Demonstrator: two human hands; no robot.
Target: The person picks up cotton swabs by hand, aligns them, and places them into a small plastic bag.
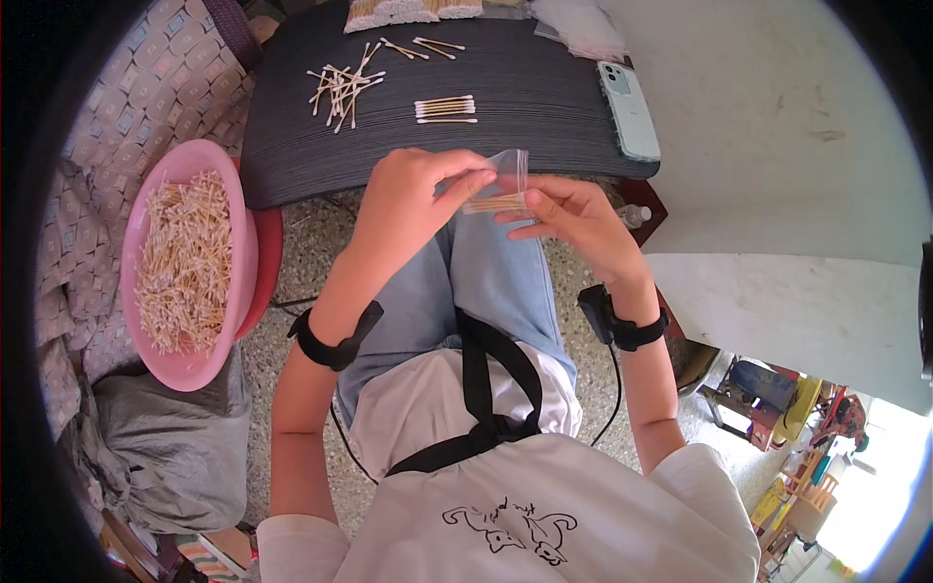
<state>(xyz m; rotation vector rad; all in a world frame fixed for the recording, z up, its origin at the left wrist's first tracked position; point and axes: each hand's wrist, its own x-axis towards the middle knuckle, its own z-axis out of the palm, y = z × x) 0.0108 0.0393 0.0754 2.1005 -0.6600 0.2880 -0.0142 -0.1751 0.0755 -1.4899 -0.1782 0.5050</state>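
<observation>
1. Bag (511,167), small, clear, zip-top, is being held above the person's lap, by the near edge of the dark desk (544,97).
2. Swabs (494,204) are lying side by side along its lower part, showing through the film.
3. Left hand (418,189): thumb and fingers are pinching the bag's upper left side.
4. Right hand (588,228): thumb and fingers are pinching the bag's right edge by the swab ends; can't tell whether swabs are being gripped too.
5. Neat swab row (446,119) is lying mid-desk; messy swab pile (345,89) is lying left of it.
6. Pale phone (630,112) is lying at the desk's right edge; packed swab bundles (408,12) are sitting at the far edge.
7. Pink basin (250,262) is standing left of the desk, holding heaped swabs.
</observation>
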